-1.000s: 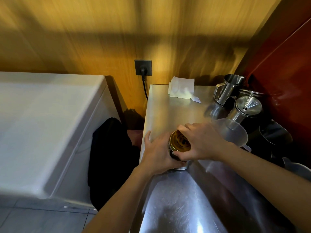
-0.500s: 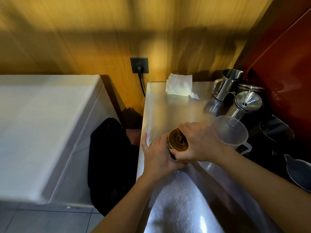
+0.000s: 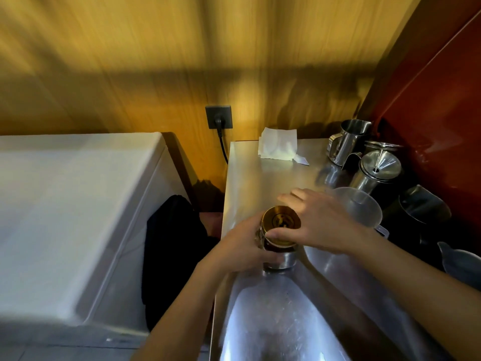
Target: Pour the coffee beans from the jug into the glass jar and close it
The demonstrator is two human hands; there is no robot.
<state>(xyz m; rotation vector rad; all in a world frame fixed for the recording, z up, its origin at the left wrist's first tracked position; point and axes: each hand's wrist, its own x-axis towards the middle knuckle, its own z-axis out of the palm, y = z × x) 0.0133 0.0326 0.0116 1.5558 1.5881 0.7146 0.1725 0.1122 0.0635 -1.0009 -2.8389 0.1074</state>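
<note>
Glass jar [image 3: 276, 250] inside left grip [image 3: 243, 247]

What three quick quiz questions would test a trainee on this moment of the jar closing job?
1. True or false: the gold metal lid sits on top of the glass jar.
2. Which hand grips the jar's side? A) left hand B) right hand
3. Fill in: the clear plastic jug stands on the steel counter to the ____ of the jar.

Key: 1 true. 2 A; the right hand has its thumb against the lid's edge, its other fingers spread out. 3 right.
</note>
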